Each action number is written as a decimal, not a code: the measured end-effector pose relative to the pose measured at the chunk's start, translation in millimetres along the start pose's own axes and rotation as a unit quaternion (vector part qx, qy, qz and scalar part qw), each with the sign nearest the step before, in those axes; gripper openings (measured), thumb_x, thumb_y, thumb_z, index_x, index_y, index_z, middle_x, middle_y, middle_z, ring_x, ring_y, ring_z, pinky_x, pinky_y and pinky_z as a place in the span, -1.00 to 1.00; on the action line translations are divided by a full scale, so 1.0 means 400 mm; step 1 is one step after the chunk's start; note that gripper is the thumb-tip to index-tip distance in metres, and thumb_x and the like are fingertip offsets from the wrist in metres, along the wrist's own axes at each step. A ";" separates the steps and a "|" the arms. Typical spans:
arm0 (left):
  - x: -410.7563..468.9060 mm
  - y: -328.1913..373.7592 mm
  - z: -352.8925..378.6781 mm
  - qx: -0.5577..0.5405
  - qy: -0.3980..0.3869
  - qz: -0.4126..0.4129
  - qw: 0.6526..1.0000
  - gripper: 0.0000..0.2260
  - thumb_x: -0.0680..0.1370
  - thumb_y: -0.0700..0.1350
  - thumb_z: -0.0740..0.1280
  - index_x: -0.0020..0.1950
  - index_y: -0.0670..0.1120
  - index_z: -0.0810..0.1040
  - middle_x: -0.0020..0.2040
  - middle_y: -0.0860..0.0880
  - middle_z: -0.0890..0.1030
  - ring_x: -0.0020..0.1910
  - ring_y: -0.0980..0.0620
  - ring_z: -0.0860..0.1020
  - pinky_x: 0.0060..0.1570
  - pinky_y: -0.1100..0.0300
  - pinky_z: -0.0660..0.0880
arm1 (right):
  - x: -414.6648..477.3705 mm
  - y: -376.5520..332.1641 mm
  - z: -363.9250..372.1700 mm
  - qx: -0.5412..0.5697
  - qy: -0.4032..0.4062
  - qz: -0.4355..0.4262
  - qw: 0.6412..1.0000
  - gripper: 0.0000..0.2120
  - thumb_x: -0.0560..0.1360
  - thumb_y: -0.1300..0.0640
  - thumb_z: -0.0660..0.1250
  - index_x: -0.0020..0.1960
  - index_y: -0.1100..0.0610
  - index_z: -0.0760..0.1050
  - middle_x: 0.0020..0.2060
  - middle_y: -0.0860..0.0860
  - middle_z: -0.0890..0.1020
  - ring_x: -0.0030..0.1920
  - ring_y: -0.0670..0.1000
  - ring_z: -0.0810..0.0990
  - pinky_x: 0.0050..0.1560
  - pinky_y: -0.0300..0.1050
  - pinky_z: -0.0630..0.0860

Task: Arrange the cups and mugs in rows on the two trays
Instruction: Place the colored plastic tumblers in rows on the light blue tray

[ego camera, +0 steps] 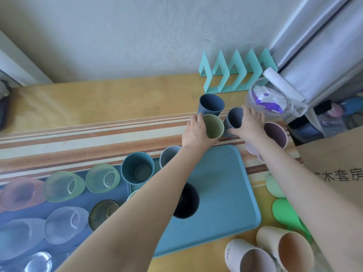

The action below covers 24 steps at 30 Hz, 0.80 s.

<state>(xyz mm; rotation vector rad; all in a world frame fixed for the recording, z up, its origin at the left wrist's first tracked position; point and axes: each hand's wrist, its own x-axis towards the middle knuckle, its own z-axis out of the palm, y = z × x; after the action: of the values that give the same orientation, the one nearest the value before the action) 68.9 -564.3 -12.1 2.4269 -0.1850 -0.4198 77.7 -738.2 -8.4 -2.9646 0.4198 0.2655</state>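
Centrally, beyond the far edge of the light blue tray (220, 193), both hands grasp cups standing on the striped wooden table (98, 134). Left hand (196, 132): fingers wrapped around the olive-green cup (213, 126). Right hand (248, 124): fingers closed on a slate-blue cup (233, 119), which tilts toward the green one. A second slate-blue cup (211, 105) stands just behind these two, untouched. A mauve cup (275, 134) stands just right of the right hand. On the light blue tray: a teal cup (137, 167) and a grey-blue cup (169, 156) along the far edge, and a black cup (186, 201) nearer, partly hidden by the left forearm. Left of this tray, touching it, a dark blue tray (110, 195) carries translucent glasses in rows. Near the tray's front right corner lie a white mug (247, 256) and a beige cup (284, 246).
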 end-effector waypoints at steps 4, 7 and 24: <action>-0.006 0.010 0.006 -0.012 0.003 0.017 1.000 -0.27 0.37 0.01 0.44 0.42 -0.14 0.17 0.29 -0.12 0.37 0.28 -0.10 0.36 0.15 0.06 0.39 | -0.018 0.007 -0.001 0.042 0.029 -0.023 0.998 -0.18 0.29 0.04 0.49 0.42 0.20 0.16 0.35 0.21 0.31 0.38 0.22 0.21 0.40 0.11 0.08; -0.044 0.013 -0.018 -0.044 0.034 0.048 0.997 -0.25 0.35 0.05 0.45 0.42 -0.13 0.19 0.30 -0.10 0.39 0.27 -0.09 0.37 0.13 0.05 0.41 | -0.063 0.008 -0.039 0.128 0.061 -0.045 0.989 -0.17 0.28 0.10 0.52 0.42 0.19 0.17 0.35 0.19 0.29 0.35 0.22 0.26 0.32 0.09 0.23; -0.203 -0.076 0.003 0.098 0.077 0.106 0.986 -0.28 0.33 0.09 0.46 0.36 -0.21 0.31 0.15 -0.12 0.54 0.13 -0.12 0.51 0.32 0.03 0.23 | -0.282 0.054 0.026 0.181 0.029 -0.060 0.981 -0.15 0.26 0.13 0.55 0.41 0.16 0.19 0.26 0.12 0.34 0.32 0.10 0.28 0.15 -0.23 0.17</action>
<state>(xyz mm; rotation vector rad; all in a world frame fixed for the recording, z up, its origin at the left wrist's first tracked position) -7.1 -522.3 -11.9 2.5845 -0.4312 -0.1217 -36.9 -727.6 1.0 -2.6298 0.2608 0.0787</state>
